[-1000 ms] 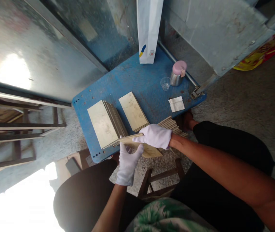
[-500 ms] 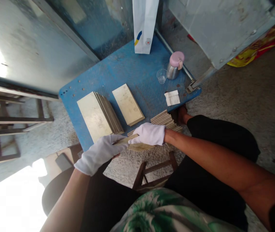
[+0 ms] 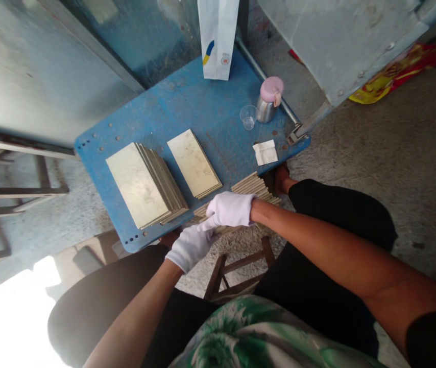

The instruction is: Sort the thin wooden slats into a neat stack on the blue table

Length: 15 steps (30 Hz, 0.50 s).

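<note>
Both my hands wear white gloves and meet at the near edge of a blue table point(image 3: 202, 107). My right hand point(image 3: 230, 209) lies on a fanned stack of thin pale boards point(image 3: 254, 185) at that edge, fingers curled over it. My left hand point(image 3: 190, 246) reaches up from below and touches the stack's left end, right under the right hand's fingertips. What its fingers grip is hidden. A thick stack of boards point(image 3: 141, 184) and a thin stack point(image 3: 193, 162) lie on the table to the left.
At the table's far side stand a white paper bag point(image 3: 217, 36), a steel flask with a pink lid point(image 3: 268, 99) and a clear cup point(image 3: 248, 117). A folded white paper point(image 3: 265, 152) lies nearby. A wooden stool point(image 3: 237, 271) sits between my knees. Wooden frames point(image 3: 15, 194) stand left.
The single board held up between both hands has come down onto the fanned stack. My left hand drew back from the board's left end to just under my right hand.
</note>
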Each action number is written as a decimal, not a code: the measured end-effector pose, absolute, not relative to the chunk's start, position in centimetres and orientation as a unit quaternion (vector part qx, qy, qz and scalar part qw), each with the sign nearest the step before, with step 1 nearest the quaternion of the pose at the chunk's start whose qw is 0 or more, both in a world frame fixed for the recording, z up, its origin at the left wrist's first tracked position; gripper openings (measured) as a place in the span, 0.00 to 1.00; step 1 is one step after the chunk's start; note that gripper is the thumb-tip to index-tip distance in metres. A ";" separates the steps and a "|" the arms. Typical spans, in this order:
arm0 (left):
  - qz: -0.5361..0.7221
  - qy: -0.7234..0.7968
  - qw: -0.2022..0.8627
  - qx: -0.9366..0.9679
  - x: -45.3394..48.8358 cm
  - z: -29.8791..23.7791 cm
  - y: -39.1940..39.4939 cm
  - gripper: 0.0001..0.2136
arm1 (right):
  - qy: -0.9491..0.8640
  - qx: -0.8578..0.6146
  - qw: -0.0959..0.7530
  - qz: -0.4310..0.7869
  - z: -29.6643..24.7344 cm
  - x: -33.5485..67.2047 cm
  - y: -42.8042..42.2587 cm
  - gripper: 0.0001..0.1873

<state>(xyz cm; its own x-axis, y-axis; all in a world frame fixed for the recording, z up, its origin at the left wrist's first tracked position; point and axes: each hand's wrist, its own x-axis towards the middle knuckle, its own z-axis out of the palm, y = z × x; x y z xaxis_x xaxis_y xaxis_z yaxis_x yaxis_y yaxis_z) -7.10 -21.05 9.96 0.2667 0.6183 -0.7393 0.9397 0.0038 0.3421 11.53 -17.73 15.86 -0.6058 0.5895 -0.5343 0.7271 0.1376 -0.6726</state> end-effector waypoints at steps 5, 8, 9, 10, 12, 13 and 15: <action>-0.360 0.455 0.322 0.748 -5.8 8.0 -22.8 0.17 | 0.708 0.521 0.050 -0.474 15.2 12.2 -16.8 0.32; -0.379 0.442 0.311 0.751 -5.3 7.3 -23.6 0.19 | 0.699 0.531 0.052 -0.476 14.5 12.2 -16.9 0.32; -0.378 0.439 0.312 0.753 -5.1 7.2 -23.9 0.19 | 0.700 0.528 0.052 -0.477 14.3 12.1 -16.9 0.32; -0.377 0.436 0.313 0.755 -4.8 7.1 -24.0 0.18 | 0.701 0.526 0.052 -0.478 14.2 12.1 -17.0 0.32; -0.379 0.430 0.314 0.756 -4.2 7.1 -24.2 0.17 | 0.700 0.525 0.052 -0.481 14.1 12.0 -17.0 0.32; -0.383 0.429 0.313 0.756 -3.9 7.1 -24.2 0.17 | 0.697 0.527 0.053 -0.483 14.1 12.0 -17.0 0.32; -0.393 0.428 0.311 0.752 -3.3 7.0 -24.2 0.17 | 0.693 0.531 0.056 -0.485 14.1 11.9 -17.0 0.32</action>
<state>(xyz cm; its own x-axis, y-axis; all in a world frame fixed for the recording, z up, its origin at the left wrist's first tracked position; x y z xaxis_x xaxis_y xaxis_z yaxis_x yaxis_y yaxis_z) -3.34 -24.20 6.95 0.3249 0.3996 -0.8572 0.8879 -0.4410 0.1309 11.95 -17.01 14.11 -0.4307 0.6813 -0.5920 0.7897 -0.0330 -0.6125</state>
